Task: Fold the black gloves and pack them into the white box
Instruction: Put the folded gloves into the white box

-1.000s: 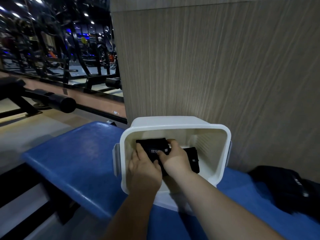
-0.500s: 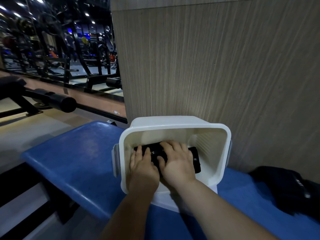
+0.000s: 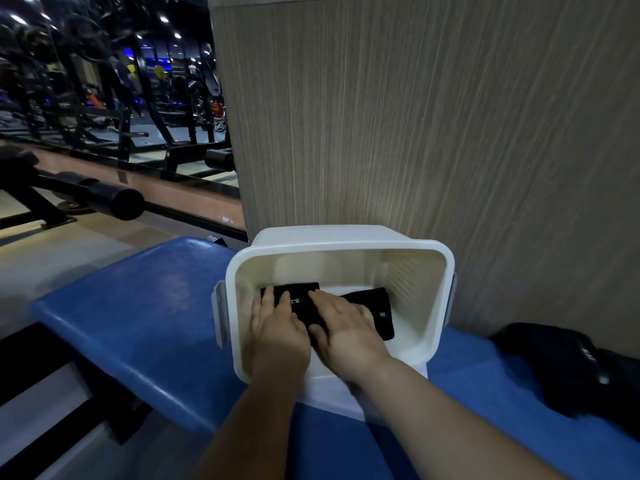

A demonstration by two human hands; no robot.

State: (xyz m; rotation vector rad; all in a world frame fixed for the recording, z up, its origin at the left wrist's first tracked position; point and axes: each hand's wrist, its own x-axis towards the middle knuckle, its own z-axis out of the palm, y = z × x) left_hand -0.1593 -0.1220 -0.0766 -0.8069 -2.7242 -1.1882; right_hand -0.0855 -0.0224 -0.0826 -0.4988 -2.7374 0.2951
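A white box (image 3: 446,271) stands on a blue padded bench (image 3: 138,306) against a wood-grain wall. Folded black gloves (image 3: 375,310) with small white lettering lie flat on the box's bottom. Both hands are inside the box. My left hand (image 3: 277,327) lies palm-down on the gloves' left part, fingers spread. My right hand (image 3: 346,327) rests flat on the middle of the gloves. The hands hide the gloves' near edge. Neither hand curls around the fabric.
A white lid (image 3: 332,396) lies under the box's near side. A black bag or garment (image 3: 568,368) sits on the bench to the right. Gym racks and a padded bar (image 3: 114,199) fill the left background. The bench edge drops off at the left.
The hands went from gripping the folded gloves above the bottom to lying flat on them. The gloves have settled lower and spread wider in the box.
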